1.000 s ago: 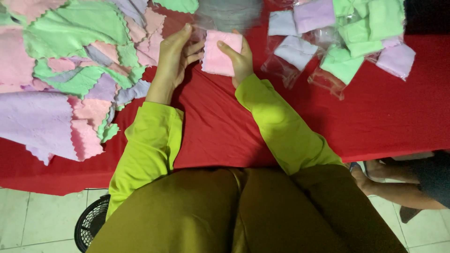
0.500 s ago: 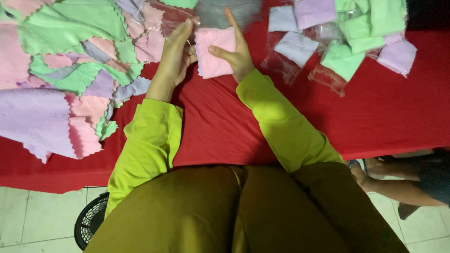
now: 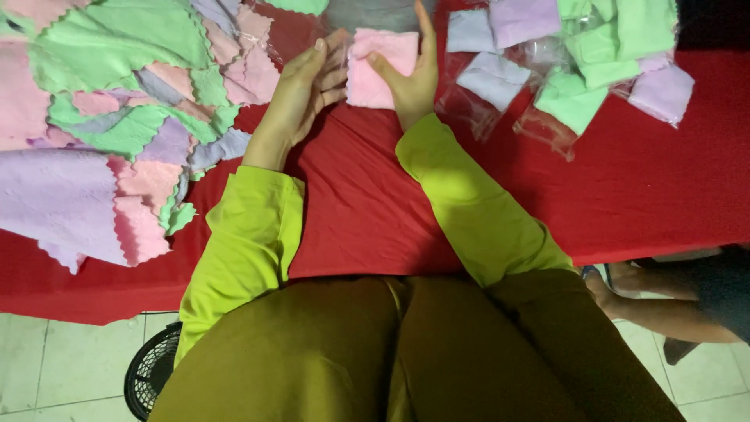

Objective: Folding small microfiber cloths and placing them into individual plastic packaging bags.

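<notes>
Both hands (image 3: 355, 82) hold a folded pink cloth (image 3: 380, 66) on red tablecloth (image 3: 375, 211).
</notes>
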